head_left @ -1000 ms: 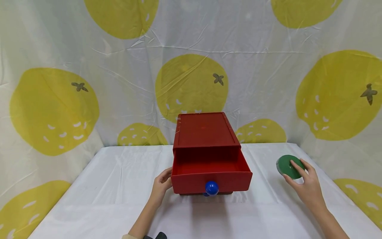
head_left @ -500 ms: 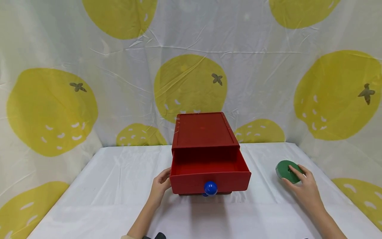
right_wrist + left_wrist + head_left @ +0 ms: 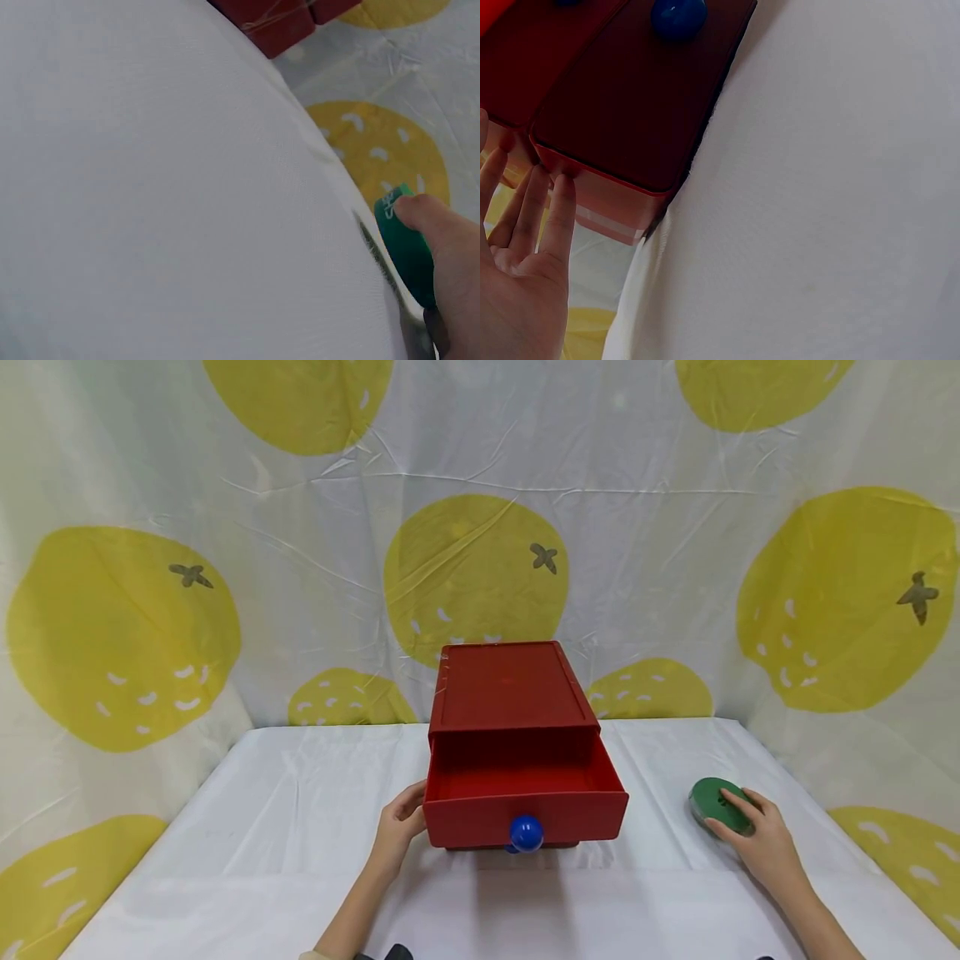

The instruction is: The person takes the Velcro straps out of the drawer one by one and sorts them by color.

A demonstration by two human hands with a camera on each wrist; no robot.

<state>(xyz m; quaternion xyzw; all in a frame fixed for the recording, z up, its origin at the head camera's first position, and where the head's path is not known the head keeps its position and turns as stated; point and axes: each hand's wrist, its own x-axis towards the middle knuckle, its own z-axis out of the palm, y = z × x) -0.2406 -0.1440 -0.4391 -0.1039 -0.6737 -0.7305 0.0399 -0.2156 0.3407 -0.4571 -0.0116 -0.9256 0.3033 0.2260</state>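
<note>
Fingers mostly straight, my left hand (image 3: 397, 827) grasps nothing; its tips seem to rest against the left side of the red box (image 3: 513, 685), near its front. A careless shove from there, I judge, could skid the box to the right across the cloth-covered tabletop (image 3: 247, 835).

In the middle, the upper drawer (image 3: 468, 822) juts toward me, a blue knob (image 3: 527, 833) on its near face. Pulled out like that, it could tip the box forward if weight came down on its front edge, and a knock to the knob might push it back in.

On the right, well apart from the box, my right hand (image 3: 768, 843) pinches the green disc (image 3: 707, 802), thumb at its rim and fingertips over its top. Whether the disc touches the tabletop I cannot tell. Its rim looks smooth, so a slack thumb could let it slip out and roll off to the right.
</note>
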